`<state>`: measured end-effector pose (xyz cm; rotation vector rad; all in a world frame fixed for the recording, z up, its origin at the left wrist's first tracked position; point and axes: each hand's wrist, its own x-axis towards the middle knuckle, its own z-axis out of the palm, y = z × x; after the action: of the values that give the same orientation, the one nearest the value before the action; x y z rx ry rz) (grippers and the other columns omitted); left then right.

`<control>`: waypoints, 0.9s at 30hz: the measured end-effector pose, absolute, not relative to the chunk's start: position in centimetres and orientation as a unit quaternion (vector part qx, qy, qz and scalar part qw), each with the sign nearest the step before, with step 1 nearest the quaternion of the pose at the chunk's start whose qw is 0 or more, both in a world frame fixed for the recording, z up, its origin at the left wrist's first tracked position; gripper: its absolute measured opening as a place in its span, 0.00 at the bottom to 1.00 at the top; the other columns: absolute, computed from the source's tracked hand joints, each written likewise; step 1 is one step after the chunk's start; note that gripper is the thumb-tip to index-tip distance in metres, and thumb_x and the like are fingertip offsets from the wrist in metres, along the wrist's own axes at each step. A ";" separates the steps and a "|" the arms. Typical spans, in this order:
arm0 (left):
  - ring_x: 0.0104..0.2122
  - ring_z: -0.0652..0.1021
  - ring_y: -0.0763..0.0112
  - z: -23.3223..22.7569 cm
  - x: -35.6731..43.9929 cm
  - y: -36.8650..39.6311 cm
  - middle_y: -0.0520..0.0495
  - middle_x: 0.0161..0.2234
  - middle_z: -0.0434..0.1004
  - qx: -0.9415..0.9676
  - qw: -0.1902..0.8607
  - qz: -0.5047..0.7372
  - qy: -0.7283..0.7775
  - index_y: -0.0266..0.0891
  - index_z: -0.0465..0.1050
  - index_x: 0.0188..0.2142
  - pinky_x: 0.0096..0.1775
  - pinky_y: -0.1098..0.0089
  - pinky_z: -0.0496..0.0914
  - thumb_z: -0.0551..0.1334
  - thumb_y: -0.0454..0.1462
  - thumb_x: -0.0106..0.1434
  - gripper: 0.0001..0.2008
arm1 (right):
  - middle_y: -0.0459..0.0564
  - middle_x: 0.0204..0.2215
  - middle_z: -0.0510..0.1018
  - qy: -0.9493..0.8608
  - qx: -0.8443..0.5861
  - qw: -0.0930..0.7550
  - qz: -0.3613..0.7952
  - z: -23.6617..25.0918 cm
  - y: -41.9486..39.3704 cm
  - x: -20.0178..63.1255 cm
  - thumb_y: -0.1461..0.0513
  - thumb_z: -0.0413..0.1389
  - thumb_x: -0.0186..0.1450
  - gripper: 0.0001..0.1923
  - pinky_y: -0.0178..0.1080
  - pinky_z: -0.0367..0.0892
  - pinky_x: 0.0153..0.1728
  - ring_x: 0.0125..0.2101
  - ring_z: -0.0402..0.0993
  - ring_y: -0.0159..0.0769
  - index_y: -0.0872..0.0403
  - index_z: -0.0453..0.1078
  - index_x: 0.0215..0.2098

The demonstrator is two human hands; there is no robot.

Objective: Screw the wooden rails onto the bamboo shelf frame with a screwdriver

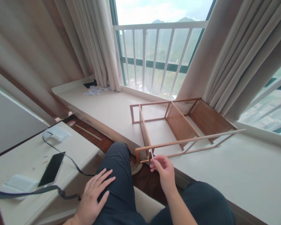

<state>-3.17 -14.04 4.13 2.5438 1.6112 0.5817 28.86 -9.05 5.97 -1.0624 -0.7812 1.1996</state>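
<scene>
Right hand (164,170) grip pinches thin silver metal key (151,154) into brown wooden rack frame's (175,125) corner joint; left hand (93,195) rests open on thigh.

Soft daylight pours in through the window (159,53), leaving the sky washed out. The curtains (236,56) bow outward at the edges from lens distortion. Shadows are faint, and everything looks sharp.

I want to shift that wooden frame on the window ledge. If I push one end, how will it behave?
The wooden frame looks light for its size: thin slats, mostly open. It probably slides easily on the smooth ledge. Its long thin rails may flex or rack, so it seems fragile. The right hand holds a thin tool at its near corner.
</scene>
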 end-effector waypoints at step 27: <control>0.64 0.65 0.59 3.9 -3.1 -14.2 0.54 0.63 0.69 0.819 0.059 0.196 0.536 0.55 0.72 0.58 0.63 0.54 0.59 0.55 0.41 0.70 0.19 | 0.48 0.28 0.75 -0.444 -0.579 0.575 0.370 6.5 -9.3 29.6 0.51 0.66 0.61 0.14 0.35 0.68 0.29 0.28 0.71 0.35 0.53 0.73 0.31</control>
<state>-3.09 -14.19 3.92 2.4815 1.6221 0.5936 29.58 -9.34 6.46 -1.3560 -1.0412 0.8676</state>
